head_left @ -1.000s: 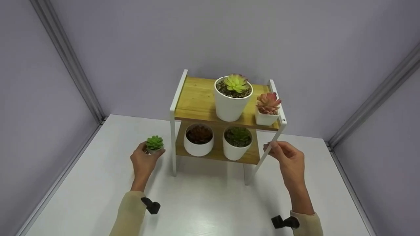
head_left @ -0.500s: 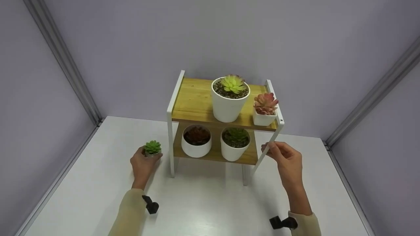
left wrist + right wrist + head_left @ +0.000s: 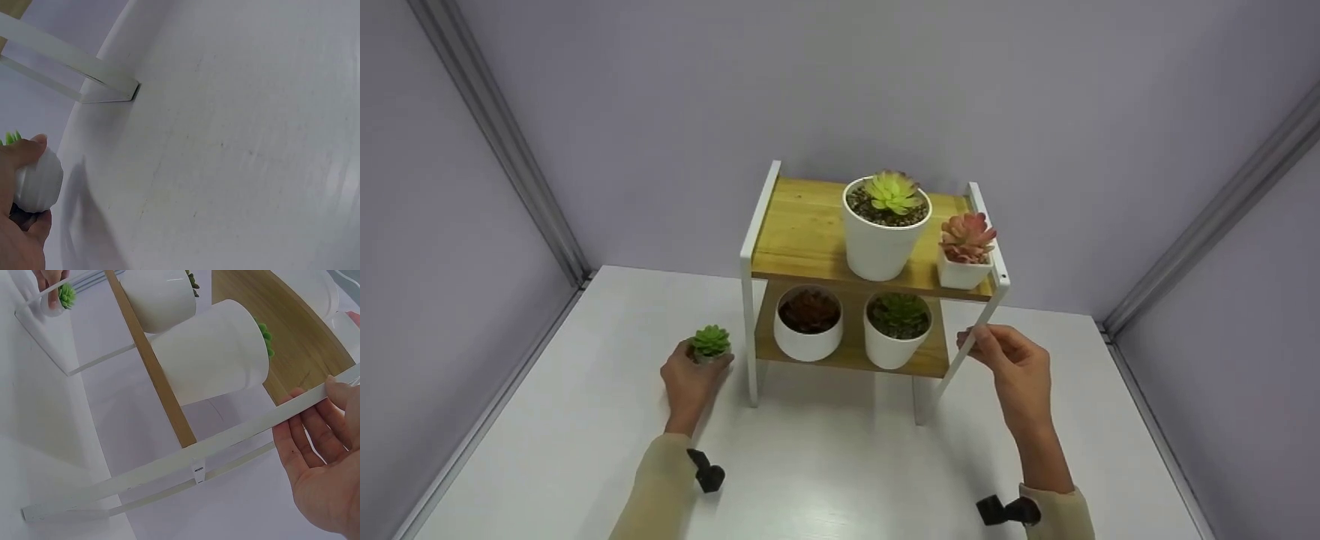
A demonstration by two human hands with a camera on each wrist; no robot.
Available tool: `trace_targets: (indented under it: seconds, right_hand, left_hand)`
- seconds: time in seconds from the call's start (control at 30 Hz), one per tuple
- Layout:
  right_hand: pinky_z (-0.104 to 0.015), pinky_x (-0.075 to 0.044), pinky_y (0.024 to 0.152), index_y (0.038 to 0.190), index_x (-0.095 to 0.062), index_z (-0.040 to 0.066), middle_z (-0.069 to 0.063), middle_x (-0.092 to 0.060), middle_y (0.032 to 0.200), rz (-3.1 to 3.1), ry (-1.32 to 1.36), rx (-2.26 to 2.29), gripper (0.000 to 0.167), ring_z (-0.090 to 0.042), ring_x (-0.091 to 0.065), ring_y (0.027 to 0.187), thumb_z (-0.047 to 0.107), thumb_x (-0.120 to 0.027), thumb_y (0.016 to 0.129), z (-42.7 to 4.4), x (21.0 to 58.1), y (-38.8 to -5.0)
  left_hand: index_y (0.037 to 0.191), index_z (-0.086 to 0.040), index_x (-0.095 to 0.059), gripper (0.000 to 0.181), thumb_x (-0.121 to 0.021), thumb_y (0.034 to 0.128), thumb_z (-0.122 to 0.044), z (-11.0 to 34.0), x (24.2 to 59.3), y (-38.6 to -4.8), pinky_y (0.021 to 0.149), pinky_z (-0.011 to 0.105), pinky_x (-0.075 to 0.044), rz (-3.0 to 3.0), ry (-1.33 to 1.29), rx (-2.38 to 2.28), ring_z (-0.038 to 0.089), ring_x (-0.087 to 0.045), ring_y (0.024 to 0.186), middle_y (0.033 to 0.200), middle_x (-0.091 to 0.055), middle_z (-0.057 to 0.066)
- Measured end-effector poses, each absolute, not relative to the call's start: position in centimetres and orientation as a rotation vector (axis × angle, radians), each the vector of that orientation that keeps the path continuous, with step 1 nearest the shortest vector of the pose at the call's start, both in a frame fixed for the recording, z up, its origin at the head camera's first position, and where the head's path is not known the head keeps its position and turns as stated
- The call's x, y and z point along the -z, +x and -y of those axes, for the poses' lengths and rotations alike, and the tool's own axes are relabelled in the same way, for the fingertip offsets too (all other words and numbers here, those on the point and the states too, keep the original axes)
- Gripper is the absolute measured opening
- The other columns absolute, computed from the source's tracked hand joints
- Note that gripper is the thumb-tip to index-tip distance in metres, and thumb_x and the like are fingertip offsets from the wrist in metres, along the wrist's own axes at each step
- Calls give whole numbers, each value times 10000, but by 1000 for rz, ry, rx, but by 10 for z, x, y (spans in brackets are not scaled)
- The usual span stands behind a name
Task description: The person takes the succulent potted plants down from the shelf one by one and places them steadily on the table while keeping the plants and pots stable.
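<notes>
My left hand [image 3: 688,384] holds a small green succulent [image 3: 711,340], left of a two-tier shelf [image 3: 799,232] with wooden boards and a white frame. Its ribbed white pot [image 3: 42,183] sits between thumb and fingers in the left wrist view; whether it touches the table I cannot tell. On the other side, my right hand [image 3: 1024,375] pinches the shelf's front right leg [image 3: 242,431] between thumb and fingers, below the top board.
Up on the top board are a tall white pot [image 3: 880,251] and a square pot with a pink succulent [image 3: 967,238]. Two round pots, one dark red [image 3: 808,341] and one green [image 3: 891,346], occupy the lower board. Pale walls enclose the white table [image 3: 817,472].
My left hand has sunk slightly with the succulent, a little toward me. The right hand keeps its grip on the leg. The head view has shifted a bit.
</notes>
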State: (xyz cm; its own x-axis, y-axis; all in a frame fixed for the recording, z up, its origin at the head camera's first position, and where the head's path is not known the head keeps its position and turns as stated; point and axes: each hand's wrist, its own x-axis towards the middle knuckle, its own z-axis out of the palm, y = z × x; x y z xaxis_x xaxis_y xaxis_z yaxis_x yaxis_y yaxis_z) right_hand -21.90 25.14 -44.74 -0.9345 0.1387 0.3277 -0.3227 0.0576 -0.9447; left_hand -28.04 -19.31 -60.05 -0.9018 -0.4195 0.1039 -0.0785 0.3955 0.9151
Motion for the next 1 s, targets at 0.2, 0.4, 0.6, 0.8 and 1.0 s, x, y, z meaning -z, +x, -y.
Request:
trace_targets:
  seconds: [0.2, 0.4, 0.6, 0.8, 1.0]
  right_hand:
    - [-330, -629, 937, 1127, -722, -115, -60, -802, 984, 2011, 173, -1950, 263, -195, -788, 972, 127, -679, 1034, -252, 447, -219]
    - [-340, -632, 933, 1112, -727, -106, -64, -803, 971, 1996, 175, -1964, 235, -198, -791, 962, 110, -679, 1031, -252, 449, -218]
    - [-345, -631, 939, 1118, -719, -120, -70, -803, 973, 1997, 191, -1968, 249, -202, -792, 966, 109, -681, 1030, -252, 450, -219]
    - [-346, -631, 937, 1112, -728, -104, -73, -803, 973, 1998, 187, -1965, 234, -206, -792, 964, 109, -686, 1027, -251, 450, -219]
    - [-344, -630, 939, 1116, -726, -108, -64, -804, 970, 1992, 189, -1968, 236, -199, -791, 964, 107, -683, 1029, -251, 450, -220]
  left_hand:
    - [1426, 97, -537, 704, -868, 874, -187, 190, 603, -282, 1163, 554, -471, 2333, 427, 1513, 443, -578, 1370, 1422, -611, 316]
    - [1423, 96, -534, 690, -863, 879, -172, 189, 606, -282, 1165, 561, -469, 2325, 402, 1514, 446, -577, 1371, 1425, -610, 310]
    - [1421, 109, -529, 692, -859, 883, -176, 189, 609, -281, 1157, 574, -470, 2327, 384, 1490, 457, -577, 1367, 1417, -609, 320]
    - [1425, 99, -533, 687, -855, 889, -187, 189, 610, -279, 1164, 577, -464, 2325, 405, 1491, 447, -573, 1377, 1419, -612, 309]
    - [1433, 82, -530, 687, -850, 895, -202, 189, 610, -279, 1172, 579, -456, 2337, 405, 1517, 434, -565, 1387, 1426, -611, 290]
